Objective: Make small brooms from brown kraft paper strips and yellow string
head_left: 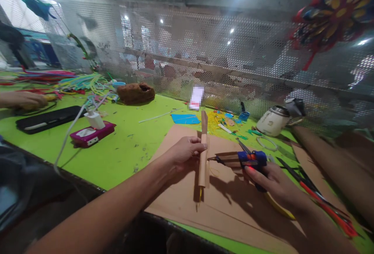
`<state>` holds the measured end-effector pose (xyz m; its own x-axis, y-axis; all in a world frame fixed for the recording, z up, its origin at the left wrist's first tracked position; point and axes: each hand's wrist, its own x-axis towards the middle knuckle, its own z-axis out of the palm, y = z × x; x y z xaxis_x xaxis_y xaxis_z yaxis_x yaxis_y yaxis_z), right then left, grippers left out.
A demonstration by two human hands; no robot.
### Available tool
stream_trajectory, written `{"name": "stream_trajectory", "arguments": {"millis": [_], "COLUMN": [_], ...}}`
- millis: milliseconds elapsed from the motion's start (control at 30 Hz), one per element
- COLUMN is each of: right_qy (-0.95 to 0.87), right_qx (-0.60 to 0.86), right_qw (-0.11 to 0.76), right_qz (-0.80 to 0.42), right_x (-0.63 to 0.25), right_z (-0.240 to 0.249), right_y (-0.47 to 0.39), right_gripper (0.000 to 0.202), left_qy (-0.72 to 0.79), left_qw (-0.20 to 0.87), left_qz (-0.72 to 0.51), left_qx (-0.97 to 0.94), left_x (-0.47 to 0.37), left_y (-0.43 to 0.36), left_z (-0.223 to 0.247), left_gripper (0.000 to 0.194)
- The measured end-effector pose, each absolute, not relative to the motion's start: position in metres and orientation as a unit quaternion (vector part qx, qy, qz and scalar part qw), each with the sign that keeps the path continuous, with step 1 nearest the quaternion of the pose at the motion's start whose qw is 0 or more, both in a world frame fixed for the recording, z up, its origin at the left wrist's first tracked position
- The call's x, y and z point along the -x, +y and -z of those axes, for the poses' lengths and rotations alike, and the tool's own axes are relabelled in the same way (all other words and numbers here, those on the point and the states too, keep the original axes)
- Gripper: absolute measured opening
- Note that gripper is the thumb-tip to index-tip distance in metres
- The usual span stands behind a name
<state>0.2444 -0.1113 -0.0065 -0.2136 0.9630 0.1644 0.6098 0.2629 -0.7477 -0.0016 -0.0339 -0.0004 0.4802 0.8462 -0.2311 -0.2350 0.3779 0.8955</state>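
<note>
From where I operate, the front edge of the green table (128, 139) runs slantwise below me, and the near corner of the brown sheet (175, 203) comes close to it. My widest room lies on the left, where green tabletop stretches between my left hand (187, 150) and the purple power strip (92, 133); beyond that, a co-worker's hand (27, 100) reaches in near a black case (49, 119). The right side is tight: red-handled cutters (327, 207) lie just beside my right hand (276, 182), and another person's forearm (324, 160) stretches along past them. Ahead, a blue sheet (184, 119), yellow scraps (214, 121) and a white pot (273, 121) line the far part, with the perforated screen (187, 43) rising behind.

The paper tube (202, 172) is in front of me over the brown sheet, pointing away; whether it rests on the sheet I cannot tell. It is a slim, smooth tan roll, with a narrower folded strip (204, 121) sticking out of its far end and yellow strands (200, 193) trailing from the near end. My left thumb and fingers pinch it around the middle. My right fingers are wrapped around a blue gun-shaped tool (253, 158), its dark nozzle aimed at the tube's right side, touching or just beside it, I cannot say which
</note>
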Motion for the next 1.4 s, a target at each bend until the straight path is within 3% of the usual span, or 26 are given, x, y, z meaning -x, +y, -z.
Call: {"name": "stream_trajectory", "arguments": {"millis": [267, 733, 1100, 1400], "right_qy": [-0.760, -0.751, -0.765, -0.761], "right_qx": [0.498, 0.523, 0.463, 0.479], "right_qw": [0.274, 0.311, 0.291, 0.301], "right_qz": [-0.314, -0.256, -0.340, -0.318], "right_x": [-0.243, -0.240, -0.245, -0.248], "right_z": [-0.003, -0.003, -0.007, -0.005], "right_y": [-0.115, -0.115, -0.118, -0.114], "right_gripper": [0.035, 0.035, 0.023, 0.029], "left_qy": [0.356, 0.341, 0.331, 0.320], "left_qw": [0.746, 0.757, 0.758, 0.769], "left_qz": [-0.404, -0.394, -0.414, -0.397], "left_qx": [-0.391, -0.394, -0.380, -0.386], "left_x": [0.000, 0.001, 0.000, 0.000], "left_y": [-0.033, -0.033, -0.033, -0.033], "left_z": [-0.002, 0.001, -0.002, -0.002], "left_gripper": [0.009, 0.012, 0.006, 0.011]}}
